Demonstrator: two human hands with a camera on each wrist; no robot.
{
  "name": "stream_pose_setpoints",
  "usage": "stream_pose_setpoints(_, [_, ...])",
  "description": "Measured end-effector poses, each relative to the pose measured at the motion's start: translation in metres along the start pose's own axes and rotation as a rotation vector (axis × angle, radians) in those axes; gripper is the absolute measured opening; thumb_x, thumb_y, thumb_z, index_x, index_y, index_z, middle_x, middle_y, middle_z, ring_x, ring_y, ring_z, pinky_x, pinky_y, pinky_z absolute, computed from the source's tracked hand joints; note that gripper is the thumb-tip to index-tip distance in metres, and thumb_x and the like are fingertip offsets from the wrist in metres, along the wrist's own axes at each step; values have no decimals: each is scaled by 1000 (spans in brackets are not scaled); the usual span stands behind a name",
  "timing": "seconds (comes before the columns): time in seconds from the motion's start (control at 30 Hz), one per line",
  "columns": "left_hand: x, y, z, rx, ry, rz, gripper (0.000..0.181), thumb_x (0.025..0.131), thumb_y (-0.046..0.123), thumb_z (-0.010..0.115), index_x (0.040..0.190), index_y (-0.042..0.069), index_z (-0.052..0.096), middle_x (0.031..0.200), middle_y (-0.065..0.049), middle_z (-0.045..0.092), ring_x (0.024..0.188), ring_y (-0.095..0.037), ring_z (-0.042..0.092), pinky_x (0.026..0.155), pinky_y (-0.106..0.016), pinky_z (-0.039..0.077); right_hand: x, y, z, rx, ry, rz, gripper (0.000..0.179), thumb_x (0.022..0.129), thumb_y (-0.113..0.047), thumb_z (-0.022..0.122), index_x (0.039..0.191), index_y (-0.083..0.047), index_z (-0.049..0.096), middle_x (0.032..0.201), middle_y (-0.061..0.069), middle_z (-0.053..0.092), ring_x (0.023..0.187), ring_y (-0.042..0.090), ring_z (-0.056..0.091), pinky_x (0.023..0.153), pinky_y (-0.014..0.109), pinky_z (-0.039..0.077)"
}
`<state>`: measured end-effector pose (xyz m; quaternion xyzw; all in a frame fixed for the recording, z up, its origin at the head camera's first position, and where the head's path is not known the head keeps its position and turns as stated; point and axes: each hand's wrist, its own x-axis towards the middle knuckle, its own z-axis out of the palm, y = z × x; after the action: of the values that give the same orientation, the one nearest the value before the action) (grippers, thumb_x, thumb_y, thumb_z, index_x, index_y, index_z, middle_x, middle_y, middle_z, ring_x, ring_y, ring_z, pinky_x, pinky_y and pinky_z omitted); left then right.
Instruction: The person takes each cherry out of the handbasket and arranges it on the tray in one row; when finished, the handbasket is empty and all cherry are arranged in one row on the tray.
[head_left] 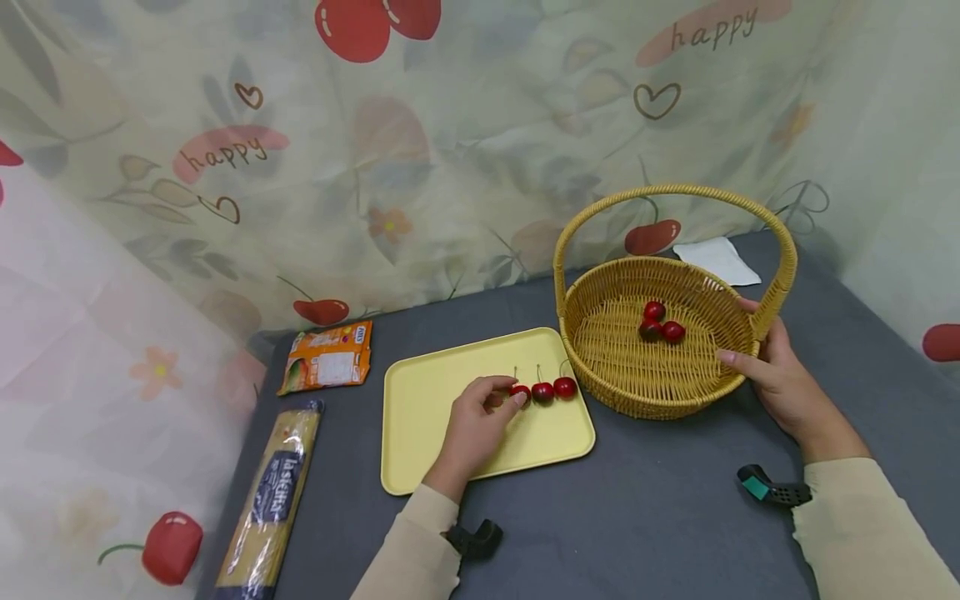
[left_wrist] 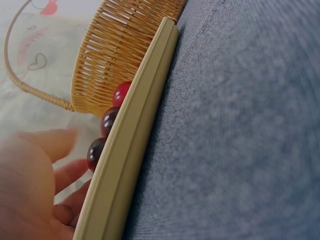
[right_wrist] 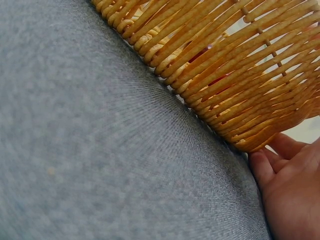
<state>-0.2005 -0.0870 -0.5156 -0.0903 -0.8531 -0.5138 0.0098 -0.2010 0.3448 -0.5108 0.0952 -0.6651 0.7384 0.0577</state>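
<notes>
My left hand (head_left: 480, 417) reaches over the yellow tray (head_left: 431, 417), thumb and forefinger apart around the leftmost of three cherries. In the left wrist view a gap shows between a fingertip and that cherry (left_wrist: 95, 154). The middle cherry (head_left: 542, 393) and the right cherry (head_left: 566, 387) stand in a row beside it, stems up. At the right, my right hand (head_left: 776, 379) grips the side of the wicker basket (head_left: 600, 358), its thumb over the rim and its fingers outside, partly hidden. Three cherries (head_left: 652, 331) lie together on the basket floor.
An orange snack packet (head_left: 327, 357) and a long pack of spaghetti (head_left: 270, 500) lie left of the tray. A white cloth (head_left: 717, 261) is behind the basket, whose tall handle (head_left: 675, 192) arches up. A patterned curtain (head_left: 450, 167) hangs along the back.
</notes>
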Motion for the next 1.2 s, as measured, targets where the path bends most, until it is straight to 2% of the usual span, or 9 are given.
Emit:
stream_pose_setpoints(0.1, [0, 1, -1, -52, 34, -29, 36, 108, 45, 70, 129, 16, 79, 117, 6, 72, 101, -17, 65, 88, -40, 54, 0, 0, 0, 0, -3, -4, 77, 107, 8, 59, 167, -21, 20, 159, 12, 29, 146, 28, 31, 103, 16, 39])
stream_pose_setpoints(0.23, [1, 5, -5, -195, 70, -72, 46, 114, 49, 56, 128, 12, 78, 121, -2, 74, 105, -25, 67, 87, -41, 55, 1, 1, 0, 5, -3, -5, 77, 107, 9, 59, 167, -21, 20, 160, 12, 28, 146, 28, 31, 103, 16, 39])
stream_pose_setpoints(0.3, [3, 8, -7, -278, 73, -90, 55, 116, 51, 48, 130, 7, 77, 124, -7, 75, 106, -30, 68, 85, -40, 56, 0, 2, 0, 9, -3, -3, 77, 107, 9, 59, 167, -21, 20, 160, 13, 27, 147, 27, 31, 104, 16, 38])
stream_pose_setpoints(0.4, [4, 13, -11, -352, 58, -91, 69, 117, 57, 36, 135, 1, 73, 129, -11, 74, 109, -35, 67, 83, -40, 57, 0, 3, 0, 15, -7, -6, 77, 107, 9, 59, 167, -22, 20, 161, 14, 25, 147, 27, 31, 105, 16, 37])
stream_pose_setpoints(0.53, [4, 19, -15, -398, 27, -49, 77, 118, 59, 27, 139, -3, 68, 133, -15, 72, 113, -41, 65, 85, -45, 59, 0, 3, 1, 15, -9, -11, 78, 107, 9, 59, 167, -21, 21, 160, 13, 27, 146, 27, 32, 103, 16, 38])
stream_pose_setpoints(0.7, [6, 34, -15, -487, -15, 15, 75, 120, 53, 23, 142, -5, 65, 135, -20, 69, 117, -47, 63, 89, -51, 57, -1, 1, 1, 0, 2, 2, 77, 107, 8, 59, 167, -23, 21, 159, 12, 28, 146, 28, 32, 103, 16, 39])
stream_pose_setpoints(0.87, [12, 56, -9, -542, -68, 70, 78, 119, 55, 21, 143, -6, 63, 137, -20, 69, 118, -44, 62, 89, -49, 56, -1, 0, 0, -12, -6, 0, 76, 108, 6, 60, 166, -23, 21, 160, 15, 27, 146, 27, 33, 104, 16, 38])
stream_pose_setpoints(0.97, [18, 73, -4, -545, -104, 112, 81, 117, 59, 22, 145, -6, 62, 138, -18, 68, 119, -42, 62, 89, -48, 57, -1, 0, 0, -6, -15, -8, 76, 107, 6, 60, 166, -23, 21, 159, 16, 27, 146, 27, 33, 103, 15, 40])
stream_pose_setpoints(1.2, [36, 108, 13, -539, -209, 209, 90, 112, 72, 25, 148, -3, 60, 140, -19, 66, 123, -47, 61, 91, -53, 57, 0, 1, 0, -3, -20, -11, 77, 107, 6, 60, 167, -22, 20, 161, 17, 25, 147, 28, 32, 103, 15, 40])
